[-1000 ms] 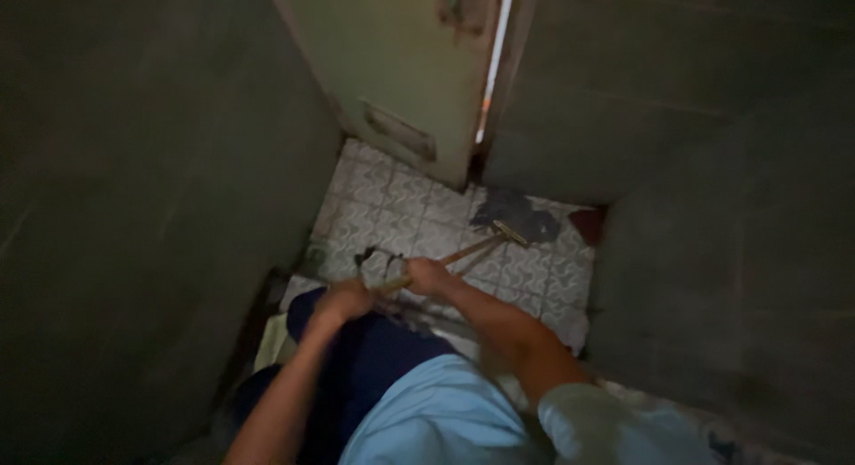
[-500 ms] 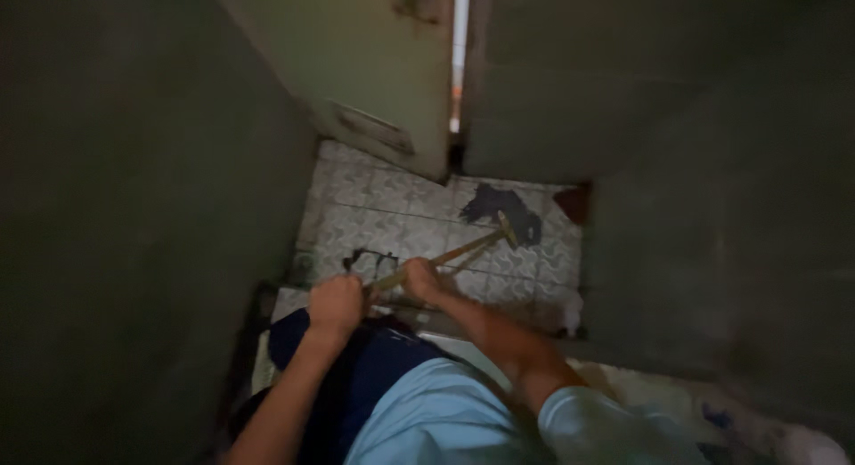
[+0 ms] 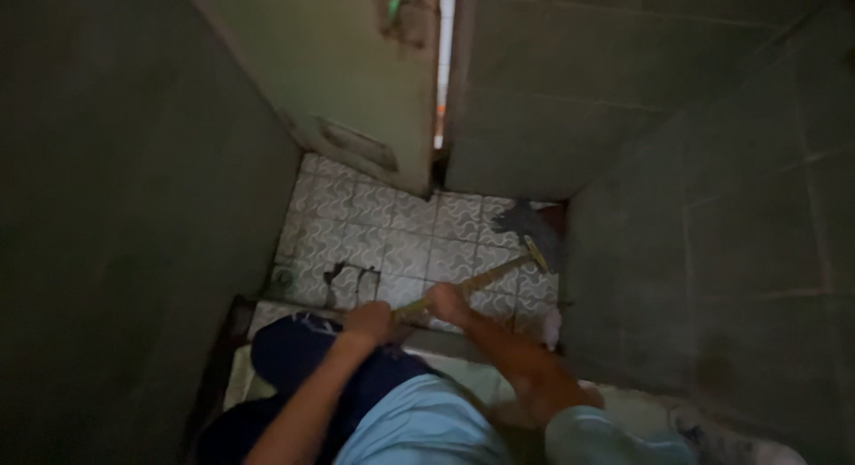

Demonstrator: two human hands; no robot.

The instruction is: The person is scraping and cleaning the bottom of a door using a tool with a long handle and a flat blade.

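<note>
Since a moment ago the mop has swung farther right, its grey head now in the floor's far right corner against the wall. Both hands clench the wooden handle: left hand near its end, right hand just ahead. A pale green door stands slightly ajar beyond the patterned tiles.

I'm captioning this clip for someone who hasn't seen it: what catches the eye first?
Both hands, left hand and right hand, grip a long mop handle at lower centre. Its dark mop head rests on the patterned tile floor in the right corner. Above, light shows through the gap beside a pale green door.
</note>
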